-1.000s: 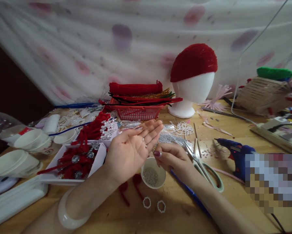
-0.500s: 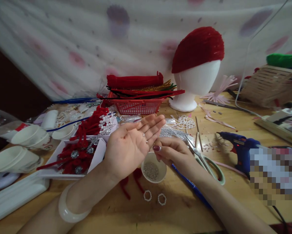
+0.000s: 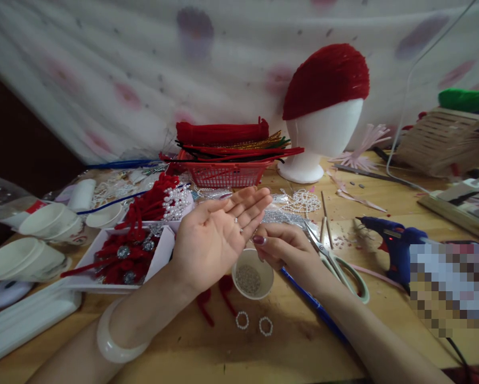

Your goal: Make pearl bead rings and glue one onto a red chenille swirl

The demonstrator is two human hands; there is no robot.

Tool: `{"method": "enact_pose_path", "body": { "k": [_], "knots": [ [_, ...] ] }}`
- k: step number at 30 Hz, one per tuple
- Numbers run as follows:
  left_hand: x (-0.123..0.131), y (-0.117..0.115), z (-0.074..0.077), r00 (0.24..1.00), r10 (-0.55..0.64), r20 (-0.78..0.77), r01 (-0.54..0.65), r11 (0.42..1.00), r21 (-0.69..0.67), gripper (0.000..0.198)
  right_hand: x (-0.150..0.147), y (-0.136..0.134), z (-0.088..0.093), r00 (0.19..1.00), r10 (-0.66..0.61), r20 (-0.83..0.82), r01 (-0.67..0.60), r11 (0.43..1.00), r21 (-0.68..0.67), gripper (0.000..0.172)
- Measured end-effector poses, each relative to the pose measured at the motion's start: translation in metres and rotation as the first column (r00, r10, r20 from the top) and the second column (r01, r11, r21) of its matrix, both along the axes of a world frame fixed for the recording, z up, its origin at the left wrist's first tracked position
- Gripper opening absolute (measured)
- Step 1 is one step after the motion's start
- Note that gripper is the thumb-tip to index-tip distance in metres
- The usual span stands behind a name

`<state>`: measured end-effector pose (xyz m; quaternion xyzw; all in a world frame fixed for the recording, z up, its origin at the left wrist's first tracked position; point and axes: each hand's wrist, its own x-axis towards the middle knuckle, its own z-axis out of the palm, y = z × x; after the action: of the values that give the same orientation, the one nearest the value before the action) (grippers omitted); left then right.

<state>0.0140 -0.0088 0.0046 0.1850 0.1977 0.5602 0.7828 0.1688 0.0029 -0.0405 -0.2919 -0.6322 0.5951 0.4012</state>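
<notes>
Currently holding the left hand (image 3: 215, 245) open, palm up, fingers laid out, with 2 tiny bead-like bits (image 3: 236, 220) lying at the finger bases. Pinching thumb and fingertips of the right hand (image 3: 289, 250) together, just beside the edge of the left fingers. Cannot tell touching from barely apart between the 2 hands, nor make out anything sure inside the pinch. Judging by the pose, busy handling tiny beads at the open palm. Probably calling next for a level left palm and a fine, steady fingertip grip.

Nearer, just below the fingertips, note a paper cup (image 3: 265, 274) with small beads (image 3: 248, 281) at the bottom, easily knocked by a dropping wrist. Close to it, see 2 pearl rings (image 3: 242, 313) on the near side and 2 curled red stems (image 3: 226, 293) to the left.

To the right, beware of scissors (image 3: 335, 266) and a blue rod (image 3: 307, 298) partly under the right forearm, then a glue gun (image 3: 395, 240) farther right. To the left, find a white box (image 3: 165, 250) of red fuzzy pieces; farther off, a red basket (image 3: 231, 173) and a foam head (image 3: 325, 128) in a red cap (image 3: 327, 80).
</notes>
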Motion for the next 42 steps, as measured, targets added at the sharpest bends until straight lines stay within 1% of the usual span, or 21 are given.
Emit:
{"method": "enact_pose_path", "body": {
  "k": [5,10,15,24,31,33,38,42],
  "knots": [
    [-0.0001,0.0001,-0.0002,1.000,0.004,-0.001,-0.005,1.000,-0.009,0.028,0.0004,0.0001,-0.0007,1.000,0.014,0.000,-0.014,1.000,0.024,0.029],
    [0.0004,-0.0005,-0.0008,1.000,-0.001,-0.007,0.001,1.000,0.006,0.029,-0.0008,-0.0003,0.0007,1.000,-0.004,0.005,0.005,1.000,-0.005,0.029],
    [-0.0001,-0.0005,-0.0007,0.999,-0.004,-0.033,0.005,1.000,0.024,0.029,-0.0015,0.0011,-0.0012,1.000,-0.014,0.016,0.014,1.000,-0.003,0.029],
    [-0.0007,0.0004,-0.0026,0.999,-0.003,-0.044,0.005,0.998,0.055,0.029,-0.0015,0.0010,-0.0017,0.996,-0.038,0.075,0.034,0.998,0.060,0.028],
    [-0.0015,0.0023,-0.0053,0.996,-0.056,-0.066,0.059,0.997,0.041,0.027,-0.0010,0.0021,-0.0013,0.998,-0.008,0.063,0.003,0.997,0.081,0.027],
    [-0.0020,0.0031,-0.0058,0.997,-0.057,-0.052,0.060,0.997,0.044,0.026,-0.0015,0.0015,-0.0005,0.996,-0.028,0.083,0.018,0.993,0.115,0.027],
    [-0.0033,0.0039,-0.0044,0.999,-0.031,0.018,0.030,0.999,0.039,0.029,-0.0036,-0.0013,0.0017,0.984,-0.079,0.157,0.036,0.964,0.264,0.028],
    [-0.0048,0.0029,-0.0027,0.999,-0.009,0.052,0.007,0.999,0.038,0.031,-0.0027,-0.0022,0.0001,0.979,-0.093,0.183,0.030,0.946,0.324,0.026]
  ]
}}
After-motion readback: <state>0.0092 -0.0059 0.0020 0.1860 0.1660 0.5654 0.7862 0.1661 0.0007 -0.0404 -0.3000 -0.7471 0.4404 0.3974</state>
